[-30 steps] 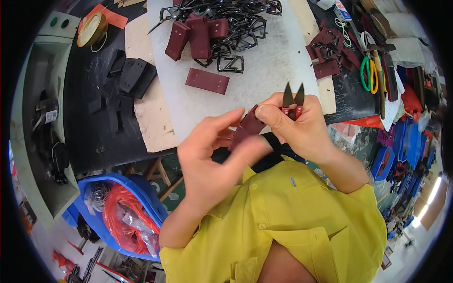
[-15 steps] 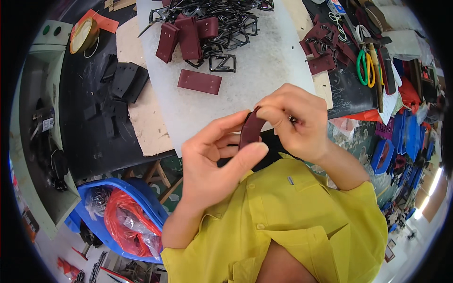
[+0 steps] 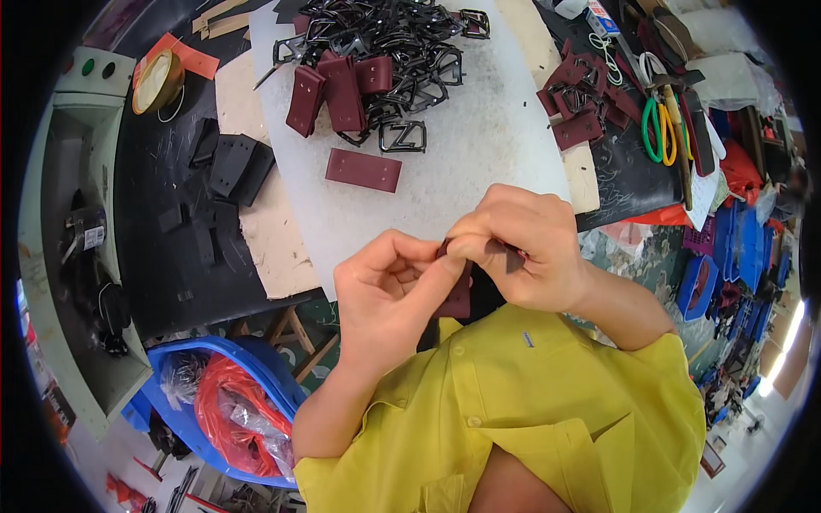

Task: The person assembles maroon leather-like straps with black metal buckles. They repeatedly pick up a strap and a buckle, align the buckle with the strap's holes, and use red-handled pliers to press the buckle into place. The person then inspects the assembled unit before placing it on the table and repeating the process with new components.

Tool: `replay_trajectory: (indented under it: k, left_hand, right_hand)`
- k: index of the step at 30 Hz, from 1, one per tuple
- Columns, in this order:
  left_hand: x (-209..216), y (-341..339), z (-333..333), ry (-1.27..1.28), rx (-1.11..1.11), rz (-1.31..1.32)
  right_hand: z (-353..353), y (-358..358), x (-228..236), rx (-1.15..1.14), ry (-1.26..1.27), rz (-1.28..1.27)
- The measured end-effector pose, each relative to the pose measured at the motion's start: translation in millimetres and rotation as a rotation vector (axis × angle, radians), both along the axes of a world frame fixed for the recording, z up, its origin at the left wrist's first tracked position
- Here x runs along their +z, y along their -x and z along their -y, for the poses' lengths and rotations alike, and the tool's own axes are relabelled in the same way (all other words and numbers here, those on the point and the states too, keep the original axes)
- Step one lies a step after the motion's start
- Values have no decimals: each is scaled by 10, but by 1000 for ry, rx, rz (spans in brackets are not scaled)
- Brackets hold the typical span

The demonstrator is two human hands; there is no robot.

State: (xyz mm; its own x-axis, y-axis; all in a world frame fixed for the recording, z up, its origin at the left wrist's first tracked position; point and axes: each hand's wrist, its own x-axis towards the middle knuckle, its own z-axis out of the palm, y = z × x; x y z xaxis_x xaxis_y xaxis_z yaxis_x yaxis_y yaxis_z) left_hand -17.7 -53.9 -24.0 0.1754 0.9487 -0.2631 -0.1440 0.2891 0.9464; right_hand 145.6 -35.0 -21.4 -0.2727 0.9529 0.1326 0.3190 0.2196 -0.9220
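Observation:
My left hand (image 3: 380, 299) and my right hand (image 3: 526, 248) meet at the table's near edge, fingertips pinched together on a maroon leather strap piece (image 3: 457, 301). Most of the strap is covered by my fingers; its lower part hangs below the left thumb. A dark maroon end pokes out between the right hand's fingers, and I cannot tell whether it belongs to the same piece. Just beyond lies a flat maroon strap piece (image 3: 363, 170) with small holes. Behind it, several folded maroon pieces (image 3: 345, 94) rest against a heap of black metal buckles (image 3: 402, 56).
A white sheet (image 3: 487, 128) covers the table's middle. Black leather pieces (image 3: 239, 168) lie left, and maroon straps with buckles (image 3: 581, 98) lie right, near green-handled scissors (image 3: 652, 132). A blue tub (image 3: 162, 398) with red plastic bags stands below the left edge.
Both hands have closed in on the strap, which showed as a curved band before and is now mostly covered. The left fingers have pinched in. The whole view has shifted slightly.

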Motion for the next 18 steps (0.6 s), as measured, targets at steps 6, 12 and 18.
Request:
replay_trajectory:
  k: [6,12,18]
  left_hand:
    - [-3,4,36,-243,-28,-167]
    - [32,188,-160,285,53,231]
    - [35,191,-151,292,9,184]
  right_hand:
    - [13,24,53,-42,533,-289]
    - [-75,-175,110,71,-216,293]
    - [-65,-186,108,123,-491,391]
